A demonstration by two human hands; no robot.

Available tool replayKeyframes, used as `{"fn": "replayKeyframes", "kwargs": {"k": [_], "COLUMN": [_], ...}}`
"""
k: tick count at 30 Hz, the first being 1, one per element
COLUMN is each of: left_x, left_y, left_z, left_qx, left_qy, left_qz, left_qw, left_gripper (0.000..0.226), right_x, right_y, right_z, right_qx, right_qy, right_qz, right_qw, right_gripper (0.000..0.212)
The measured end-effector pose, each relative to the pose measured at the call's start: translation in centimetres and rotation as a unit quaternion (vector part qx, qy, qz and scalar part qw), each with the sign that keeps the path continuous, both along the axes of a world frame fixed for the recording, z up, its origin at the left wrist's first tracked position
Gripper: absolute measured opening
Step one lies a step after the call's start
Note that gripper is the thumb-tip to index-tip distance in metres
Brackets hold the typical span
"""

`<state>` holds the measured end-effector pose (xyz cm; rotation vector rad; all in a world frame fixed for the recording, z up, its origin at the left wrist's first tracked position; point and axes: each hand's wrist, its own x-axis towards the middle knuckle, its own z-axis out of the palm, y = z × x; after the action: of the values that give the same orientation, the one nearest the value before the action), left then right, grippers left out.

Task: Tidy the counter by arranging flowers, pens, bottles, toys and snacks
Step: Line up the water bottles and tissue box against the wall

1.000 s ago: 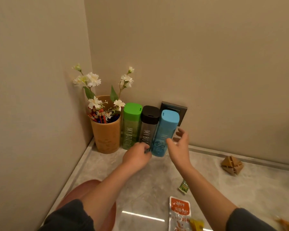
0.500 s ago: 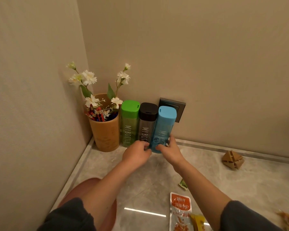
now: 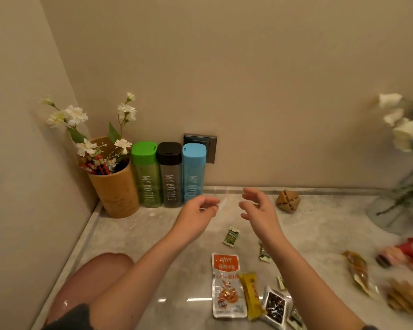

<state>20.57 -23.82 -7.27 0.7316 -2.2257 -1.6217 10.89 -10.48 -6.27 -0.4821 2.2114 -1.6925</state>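
Note:
Three "MY BOTTLE" bottles stand upright in a row against the back wall: green-capped (image 3: 146, 177), black-capped (image 3: 169, 177) and blue (image 3: 192, 173). Left of them a tan cup (image 3: 116, 190) holds pens (image 3: 96, 165) and white flowers (image 3: 75, 115). My left hand (image 3: 196, 216) and my right hand (image 3: 259, 210) hover over the counter in front of the blue bottle, fingers loosely curled, holding nothing. Snack packets lie nearer me: a white-and-orange pouch (image 3: 227, 285), a yellow bar (image 3: 252, 295), a small green sachet (image 3: 231, 235). A wooden puzzle toy (image 3: 287, 200) sits by the back wall.
A wall socket (image 3: 206, 145) is behind the blue bottle. A glass vase (image 3: 396, 210) with white flowers stands at the right edge. More snacks (image 3: 358, 270) and a red-and-white toy (image 3: 405, 254) lie at the right, blurred. A pink round object (image 3: 86, 277) sits at the lower left.
Both hands have let go of the blue bottle and drawn back toward me and to the right. The bottle now stands straight against the black one. The view has swung right.

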Motion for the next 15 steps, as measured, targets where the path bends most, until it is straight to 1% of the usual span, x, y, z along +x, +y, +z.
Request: {"fn": "replayKeyframes", "kwargs": {"k": [3, 8, 11, 15], "left_x": [-0.8, -3.2, -5.0, -7.2], "left_y": [3.3, 9.4, 13.6, 20.0], "left_z": [0.8, 1.5, 1.8, 2.5], "left_qx": [0.015, 0.044, 0.053, 0.063], "left_qy": [0.023, 0.03, 0.027, 0.042], "left_qz": [-0.028, -0.087, -0.124, -0.174], "left_qw": [0.999, 0.995, 0.99, 0.982], "left_gripper": [0.024, 0.025, 0.024, 0.023], "right_x": [-0.2, -0.8, -1.4, -2.6], "right_y": [3.9, 10.7, 15.5, 22.4], "right_z": [0.3, 0.7, 0.8, 1.5], "right_qx": [-0.016, -0.023, -0.01, 0.009], "right_qy": [0.016, 0.016, 0.024, 0.057], "right_qz": [-0.033, -0.099, -0.132, -0.168], "right_qw": [0.999, 0.995, 0.991, 0.984], "right_gripper": [0.03, 0.027, 0.026, 0.025]}}
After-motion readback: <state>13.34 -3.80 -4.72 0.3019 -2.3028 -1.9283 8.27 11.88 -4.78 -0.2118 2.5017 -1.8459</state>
